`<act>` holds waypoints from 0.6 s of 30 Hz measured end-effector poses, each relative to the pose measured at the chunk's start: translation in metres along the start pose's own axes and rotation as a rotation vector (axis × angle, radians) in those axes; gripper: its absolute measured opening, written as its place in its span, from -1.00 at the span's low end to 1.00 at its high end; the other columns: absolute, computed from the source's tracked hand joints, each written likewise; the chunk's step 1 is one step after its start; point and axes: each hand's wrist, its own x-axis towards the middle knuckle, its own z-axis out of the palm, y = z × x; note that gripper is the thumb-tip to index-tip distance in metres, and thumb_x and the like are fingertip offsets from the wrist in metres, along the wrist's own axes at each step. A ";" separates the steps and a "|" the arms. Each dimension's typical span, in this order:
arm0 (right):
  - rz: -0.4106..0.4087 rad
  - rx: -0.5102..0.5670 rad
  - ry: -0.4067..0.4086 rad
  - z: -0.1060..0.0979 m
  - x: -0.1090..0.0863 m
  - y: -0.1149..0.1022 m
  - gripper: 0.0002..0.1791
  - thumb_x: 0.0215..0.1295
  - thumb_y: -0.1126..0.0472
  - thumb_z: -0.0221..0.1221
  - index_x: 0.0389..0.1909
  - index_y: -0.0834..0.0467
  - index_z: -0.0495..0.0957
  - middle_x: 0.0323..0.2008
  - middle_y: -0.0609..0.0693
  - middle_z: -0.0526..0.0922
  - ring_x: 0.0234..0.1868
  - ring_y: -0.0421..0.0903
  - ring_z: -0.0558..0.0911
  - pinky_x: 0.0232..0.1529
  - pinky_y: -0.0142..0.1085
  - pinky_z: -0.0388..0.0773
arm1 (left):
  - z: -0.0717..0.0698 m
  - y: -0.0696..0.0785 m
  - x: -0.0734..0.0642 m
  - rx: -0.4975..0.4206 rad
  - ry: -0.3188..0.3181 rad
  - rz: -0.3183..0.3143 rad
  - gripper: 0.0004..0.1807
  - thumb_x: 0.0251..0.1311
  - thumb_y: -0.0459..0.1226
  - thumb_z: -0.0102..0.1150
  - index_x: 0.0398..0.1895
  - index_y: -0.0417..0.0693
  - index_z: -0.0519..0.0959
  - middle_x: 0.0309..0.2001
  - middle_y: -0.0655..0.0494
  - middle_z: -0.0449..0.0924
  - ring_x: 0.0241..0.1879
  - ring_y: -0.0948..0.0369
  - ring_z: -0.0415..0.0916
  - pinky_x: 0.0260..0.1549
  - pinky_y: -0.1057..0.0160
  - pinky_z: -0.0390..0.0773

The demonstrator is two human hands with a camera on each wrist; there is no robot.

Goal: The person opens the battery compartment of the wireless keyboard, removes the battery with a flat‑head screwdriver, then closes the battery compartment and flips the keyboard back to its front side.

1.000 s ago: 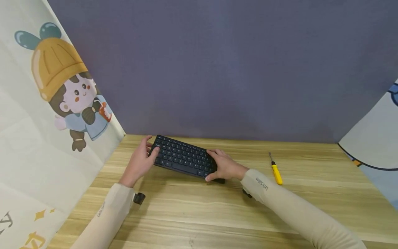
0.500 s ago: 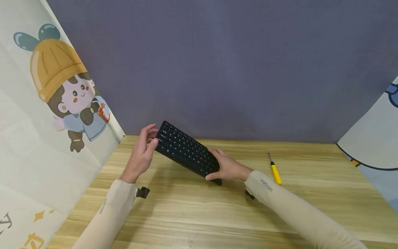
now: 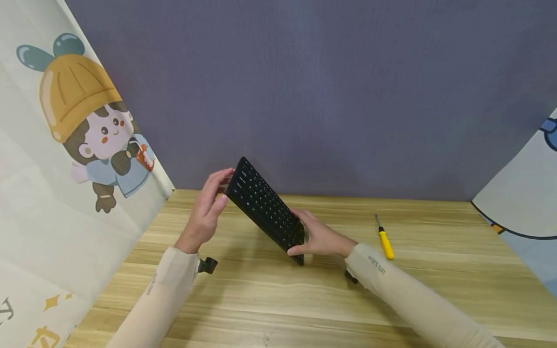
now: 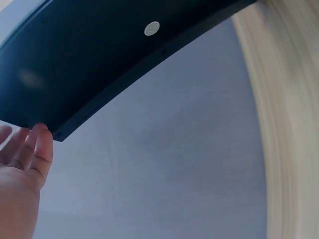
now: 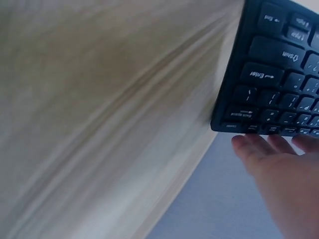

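A black keyboard [image 3: 267, 208] is held up at a steep tilt, its left end high and its right end low near the wooden table. My right hand [image 3: 319, 237] grips its lower right end, thumb on the near long edge and fingers on the far one. At the raised end, my left hand [image 3: 204, 212] touches the short edge with fairly straight fingers. The left wrist view shows the dark underside with a round pale sticker [image 4: 152, 28] and the left fingertips [image 4: 40, 130] against its edge. Keys around Enter [image 5: 259, 74] show in the right wrist view.
To the right on the wooden table [image 3: 270, 299] lies a screwdriver [image 3: 386, 243] with a yellow handle. A grey-purple partition [image 3: 304, 96] stands along the back edge. On the left hangs a pale sheet [image 3: 35, 232] printed with a cartoon figure.
The keyboard's left end has risen and swung right, so the keyboard stands much steeper. My left hand has moved up and right with it, its thumb slipping off the keys. The right hand keeps its grip.
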 end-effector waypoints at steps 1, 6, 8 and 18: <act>-0.006 0.005 0.000 0.000 0.000 0.000 0.31 -0.04 -0.25 0.49 0.60 0.05 -0.08 0.45 0.16 0.17 0.40 0.17 0.29 0.31 0.20 0.27 | 0.001 0.000 0.001 -0.004 -0.004 0.006 -0.44 0.31 -0.47 -0.19 0.41 -0.37 0.28 0.33 -0.22 0.31 0.17 0.07 0.32 0.14 0.30 0.34; -0.014 0.018 -0.004 0.002 -0.001 0.002 0.32 -0.07 -0.29 0.48 0.60 0.03 -0.08 0.44 0.10 0.19 0.40 0.15 0.30 0.32 0.12 0.30 | 0.006 0.001 0.005 -0.023 -0.018 0.009 -0.43 0.28 -0.51 -0.12 0.40 -0.32 0.31 0.37 -0.19 0.24 0.21 0.10 0.29 0.12 0.28 0.36; -0.021 0.034 0.000 0.003 -0.001 0.003 0.32 -0.07 -0.29 0.49 0.60 0.03 -0.07 0.43 0.09 0.20 0.39 0.12 0.32 0.32 0.08 0.32 | 0.008 0.001 0.006 -0.037 -0.024 0.009 -0.42 0.27 -0.52 -0.10 0.41 -0.30 0.31 0.40 -0.19 0.21 0.26 0.10 0.28 0.15 0.28 0.37; -0.084 0.110 -0.007 0.012 0.000 -0.005 0.33 -0.08 -0.25 0.51 0.59 0.01 -0.11 0.50 0.06 0.11 0.44 0.19 0.25 0.37 0.04 0.26 | 0.017 0.001 0.012 -0.078 -0.011 0.046 -0.21 0.42 0.18 -0.03 0.35 -0.35 0.32 0.48 -0.22 0.14 0.41 0.01 0.23 0.27 0.12 0.36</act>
